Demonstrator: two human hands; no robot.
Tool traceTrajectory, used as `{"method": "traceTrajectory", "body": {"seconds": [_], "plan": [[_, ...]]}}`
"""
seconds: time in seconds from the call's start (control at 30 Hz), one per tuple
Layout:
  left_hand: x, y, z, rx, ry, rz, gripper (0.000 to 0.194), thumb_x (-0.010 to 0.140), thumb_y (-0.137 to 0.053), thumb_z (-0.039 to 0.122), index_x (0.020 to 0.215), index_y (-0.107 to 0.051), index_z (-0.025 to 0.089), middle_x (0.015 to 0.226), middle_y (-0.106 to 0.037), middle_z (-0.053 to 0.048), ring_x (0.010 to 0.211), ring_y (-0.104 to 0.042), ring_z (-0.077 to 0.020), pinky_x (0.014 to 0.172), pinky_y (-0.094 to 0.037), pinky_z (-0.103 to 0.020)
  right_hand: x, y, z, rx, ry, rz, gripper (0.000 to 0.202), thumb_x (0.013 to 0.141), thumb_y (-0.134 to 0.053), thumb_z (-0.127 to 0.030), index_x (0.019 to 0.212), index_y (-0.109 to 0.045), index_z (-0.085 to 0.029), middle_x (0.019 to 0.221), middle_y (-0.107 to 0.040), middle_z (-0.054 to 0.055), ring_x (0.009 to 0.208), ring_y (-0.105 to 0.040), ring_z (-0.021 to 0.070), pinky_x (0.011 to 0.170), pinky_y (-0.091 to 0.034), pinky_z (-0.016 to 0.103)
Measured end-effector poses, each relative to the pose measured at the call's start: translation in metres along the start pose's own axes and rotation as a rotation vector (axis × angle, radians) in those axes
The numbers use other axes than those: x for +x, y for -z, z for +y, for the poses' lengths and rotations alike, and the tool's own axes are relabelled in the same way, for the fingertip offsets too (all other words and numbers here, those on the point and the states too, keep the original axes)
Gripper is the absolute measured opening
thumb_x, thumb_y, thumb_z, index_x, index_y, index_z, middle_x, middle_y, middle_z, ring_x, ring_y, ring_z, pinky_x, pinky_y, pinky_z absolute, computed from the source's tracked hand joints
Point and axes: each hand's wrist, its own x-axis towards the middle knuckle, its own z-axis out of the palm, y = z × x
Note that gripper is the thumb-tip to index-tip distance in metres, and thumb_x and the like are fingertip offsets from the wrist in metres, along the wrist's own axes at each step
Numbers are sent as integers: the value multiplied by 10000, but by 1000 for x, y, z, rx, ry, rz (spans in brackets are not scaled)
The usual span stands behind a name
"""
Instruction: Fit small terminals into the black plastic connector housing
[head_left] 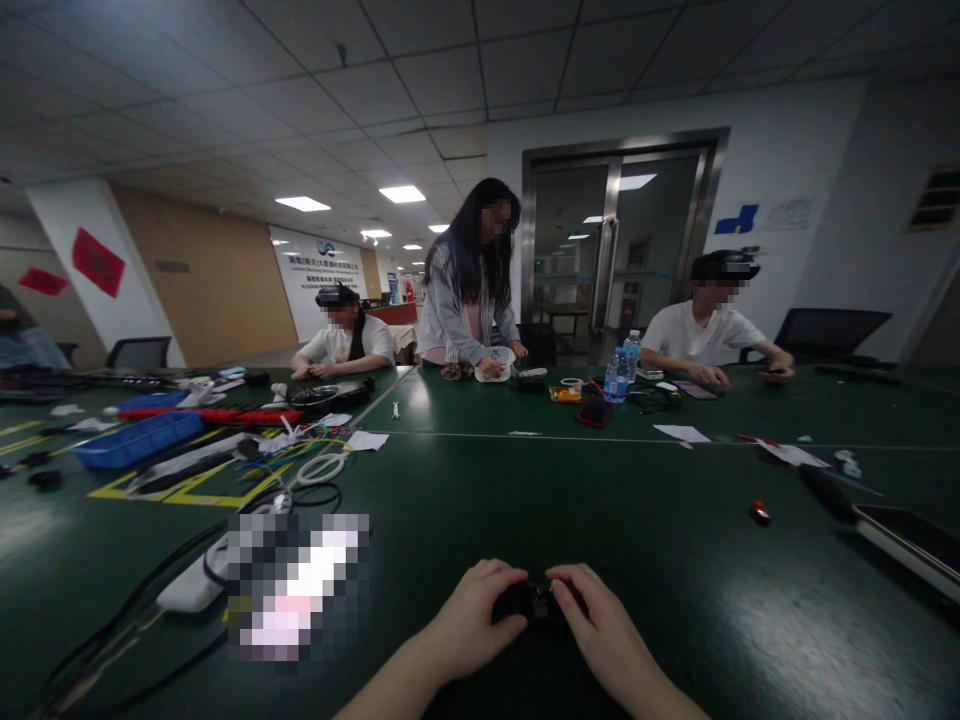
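Note:
Near the front middle of the green table (465, 510), my left hand (480, 615) and my right hand (596, 625) hold a small black object (538, 602) between them. My left fingers and thumb close on its left side. The fingers of my right hand press on its right side. Its dark colour blends with the tabletop, and the fingers cover part of it, so its exact shape cannot be made out.
A white power strip (196, 580) with black cables and a blurred bright-screened item (300, 590) lie left. Beyond are a blue tray (139, 440) and water bottles (616, 377). A small red item (760, 512) lies right. Several people are across the table.

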Motion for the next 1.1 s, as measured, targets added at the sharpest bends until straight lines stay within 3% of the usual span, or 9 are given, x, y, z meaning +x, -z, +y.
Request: {"method": "traceTrajectory", "body": {"seconds": [0.6, 0.8, 0.93, 1.1], "plan": [[0, -1, -1, 14, -10, 10, 449, 759, -585, 260, 1201, -507, 243, 1159, -524, -56, 1041, -477, -221, 911, -386, -345, 0, 0, -2, -10, 27, 7, 290, 889, -381, -386, 1015, -598, -241, 1008, -605, 38, 951, -575, 198, 838, -448, 299], [-1, -1, 2, 9, -31, 18, 438, 757, -573, 226, 1191, -510, 241, 1173, -506, -55, 1057, -467, -218, 928, -377, -339, -3, 4, -4, -11, 39, -65, 371, 815, -519, -421, 1145, -545, -252, 1169, -560, 40, 1076, -530, 215, 912, -414, 314], [-1, -2, 0, 28, -39, 24, 437, 761, -568, 216, 1193, -504, 240, 1161, -521, -53, 1053, -471, -219, 926, -374, -344, -5, 6, -1, -33, 68, -112, 556, 704, -651, -350, 1226, -487, -252, 1239, -532, 53, 1142, -488, 234, 963, -380, 343], [-1, -3, -3, 17, -37, 33, 489, 753, -589, 216, 1228, -474, 237, 1177, -516, -52, 1072, -463, -213, 947, -366, -336, -3, 2, 8, -18, 76, -108, 498, 726, -619, -271, 1209, -497, -274, 1180, -567, 36, 1111, -513, 213, 951, -391, 350]]}}
